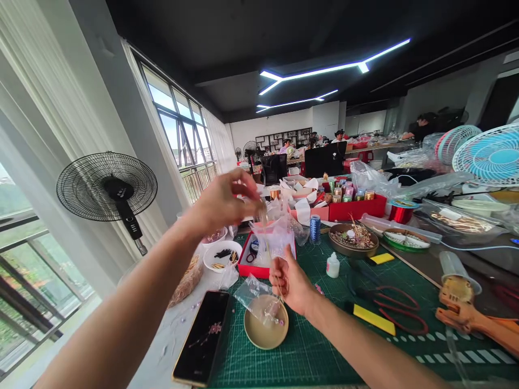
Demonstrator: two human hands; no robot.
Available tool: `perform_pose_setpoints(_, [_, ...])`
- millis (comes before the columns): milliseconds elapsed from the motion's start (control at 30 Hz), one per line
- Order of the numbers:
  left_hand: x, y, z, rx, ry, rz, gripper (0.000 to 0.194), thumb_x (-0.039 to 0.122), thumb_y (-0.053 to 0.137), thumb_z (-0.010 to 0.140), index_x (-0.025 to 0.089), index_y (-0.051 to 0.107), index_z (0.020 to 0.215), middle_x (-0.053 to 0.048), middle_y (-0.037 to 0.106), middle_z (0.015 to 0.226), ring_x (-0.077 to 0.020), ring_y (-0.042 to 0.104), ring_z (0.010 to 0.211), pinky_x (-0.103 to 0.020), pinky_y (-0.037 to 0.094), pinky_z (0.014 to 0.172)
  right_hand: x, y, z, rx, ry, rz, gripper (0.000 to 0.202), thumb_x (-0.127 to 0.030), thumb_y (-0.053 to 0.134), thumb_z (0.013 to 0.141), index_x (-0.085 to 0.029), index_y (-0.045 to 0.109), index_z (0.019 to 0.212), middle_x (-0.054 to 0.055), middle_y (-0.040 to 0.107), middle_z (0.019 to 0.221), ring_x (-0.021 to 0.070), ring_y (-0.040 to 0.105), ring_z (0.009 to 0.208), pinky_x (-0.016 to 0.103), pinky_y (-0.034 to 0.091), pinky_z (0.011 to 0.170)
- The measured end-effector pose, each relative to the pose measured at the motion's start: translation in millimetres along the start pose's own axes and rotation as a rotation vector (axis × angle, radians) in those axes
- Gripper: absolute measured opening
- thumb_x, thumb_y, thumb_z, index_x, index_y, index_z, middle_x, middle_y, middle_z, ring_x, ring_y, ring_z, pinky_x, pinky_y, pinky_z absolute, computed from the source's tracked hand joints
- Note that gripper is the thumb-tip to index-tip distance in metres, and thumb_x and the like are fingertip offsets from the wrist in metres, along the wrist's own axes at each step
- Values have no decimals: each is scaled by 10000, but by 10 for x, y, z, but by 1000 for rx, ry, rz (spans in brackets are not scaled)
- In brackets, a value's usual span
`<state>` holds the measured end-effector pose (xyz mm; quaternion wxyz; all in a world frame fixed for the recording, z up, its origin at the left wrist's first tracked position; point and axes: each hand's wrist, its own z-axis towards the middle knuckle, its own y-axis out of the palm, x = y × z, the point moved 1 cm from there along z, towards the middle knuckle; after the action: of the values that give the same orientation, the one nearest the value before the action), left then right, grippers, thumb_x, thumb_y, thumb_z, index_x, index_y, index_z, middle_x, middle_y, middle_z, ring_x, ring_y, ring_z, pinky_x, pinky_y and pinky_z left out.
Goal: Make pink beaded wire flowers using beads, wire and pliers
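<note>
Crinkled clear plastic over a smooth, round tan dish on gridded green mat. Just above, gripping thin, pale strands in the right hand, fingers curled in; higher, with left hand bent near a pinch, too blurred to tell on what.

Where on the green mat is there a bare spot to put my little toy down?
The green mat looks bare at the front, between the round dish and the right forearm. A smaller patch lies between the right hand and the white bottle. It's crowded behind, by the red boxes, and around the yellow handles.
</note>
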<state>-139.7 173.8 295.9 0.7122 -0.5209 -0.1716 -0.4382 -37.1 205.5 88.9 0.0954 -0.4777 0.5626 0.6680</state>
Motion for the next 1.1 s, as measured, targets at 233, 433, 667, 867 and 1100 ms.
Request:
perform_pose_setpoints(233, [-499, 497, -317, -208, -42, 271, 148, 63, 671, 612, 166, 610, 699, 29, 653, 670, -61, 517, 460, -165, 372, 430, -220, 183, -58, -67, 170, 36, 764, -836, 163, 714, -164, 523, 677, -27, 468, 502, 49, 292, 360, 176, 137, 359])
perform_pose_setpoints(433, [-863, 432, -698, -38, -109, 292, 122, 107, 667, 664, 197, 632, 739, 40, 625, 660, -80, 471, 466, -214, 369, 487, -345, 254, -1, -11, 254, -161, 415, -456, 421, 921, -134, 551, 692, -129, 262, 397, 14, 140, 292, 153, 95, 298])
perform_pose_setpoints(667, [-1123, 554, -903, 38, -142, 73, 382, 319, 752, 634, 180, 545, 925, -38, 611, 877, -153, 520, 691, -263, 423, 609, -513, 544, -77, -11, 116, -238, 211, -252, 500, 896, -131, 592, 748, -139, 260, 390, 10, 147, 292, 143, 85, 287])
perform_pose_setpoints(867, [-1060, 877, -825, -287, -233, -213, 478, 253, 741, 605, 154, 508, 1011, -35, 654, 792, -129, 569, 608, -226, 471, 532, -944, 690, -113, -26, -80, -74, 216, -224, 512, 864, -117, 618, 709, -132, 227, 372, 22, 127, 325, 155, 88, 313])
perform_pose_setpoints(1100, [-665, 885, -438, -262, -221, -156, 356, 162, 642, 662, 177, 459, 966, 41, 591, 637, -110, 536, 469, -208, 450, 410, -788, -29, -72, 297, -210, 256, 295, -375, 438, 932, -153, 519, 755, -113, 351, 504, 26, 214, 330, 165, 222, 320])
